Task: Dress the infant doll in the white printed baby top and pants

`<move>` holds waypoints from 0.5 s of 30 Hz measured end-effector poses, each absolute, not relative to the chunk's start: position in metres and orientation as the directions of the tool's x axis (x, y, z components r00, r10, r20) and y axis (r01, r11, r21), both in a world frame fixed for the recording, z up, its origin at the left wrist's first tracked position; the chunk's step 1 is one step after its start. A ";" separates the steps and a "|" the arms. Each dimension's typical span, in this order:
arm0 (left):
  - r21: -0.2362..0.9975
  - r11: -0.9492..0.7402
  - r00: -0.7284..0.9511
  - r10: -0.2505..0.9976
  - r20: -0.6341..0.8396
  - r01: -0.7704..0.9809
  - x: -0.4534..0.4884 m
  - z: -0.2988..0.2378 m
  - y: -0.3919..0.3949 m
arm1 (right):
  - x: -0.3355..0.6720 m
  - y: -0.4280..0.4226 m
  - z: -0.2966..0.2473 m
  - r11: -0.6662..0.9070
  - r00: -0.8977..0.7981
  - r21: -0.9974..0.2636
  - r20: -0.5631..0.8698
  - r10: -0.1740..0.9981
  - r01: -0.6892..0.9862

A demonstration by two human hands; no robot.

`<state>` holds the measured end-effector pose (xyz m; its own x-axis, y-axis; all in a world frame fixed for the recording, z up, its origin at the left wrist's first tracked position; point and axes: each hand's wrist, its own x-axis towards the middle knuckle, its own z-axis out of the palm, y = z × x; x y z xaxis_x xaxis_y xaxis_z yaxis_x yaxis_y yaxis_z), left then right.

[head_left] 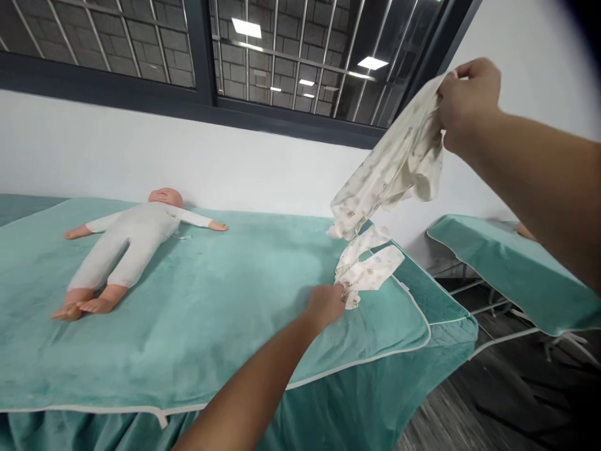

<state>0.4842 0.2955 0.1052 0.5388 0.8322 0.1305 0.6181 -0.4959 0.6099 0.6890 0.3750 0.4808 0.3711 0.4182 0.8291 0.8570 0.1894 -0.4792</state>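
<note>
My right hand (472, 103) is raised at the upper right, its fingers pinched on a cream baby garment (389, 156) with a small print. The cloth hangs down and to the left in a slant, its lower end just over the bed. Lower down, my left hand (326, 307) is closed on a second white printed baby garment (369, 269) near the bed's right end. Whether that piece rests on the bed I cannot tell. On the left lies a baby doll (141, 228) on its back, arms spread, dressed in a white long-sleeved suit with bare hands and feet.
A green padded mat (244, 326) with white piping covers the bed. Behind it stand a white wall (263, 169) and a barred, dark-framed window (300, 62). Another green-covered bed (511, 269) on metal legs is at the right, across a gap of dark floor (469, 401).
</note>
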 end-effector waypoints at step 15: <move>0.844 -0.415 -0.083 0.881 0.467 0.341 0.368 0.195 0.326 | 0.497 0.375 0.382 0.425 -0.282 -0.751 0.322 0.904 0.506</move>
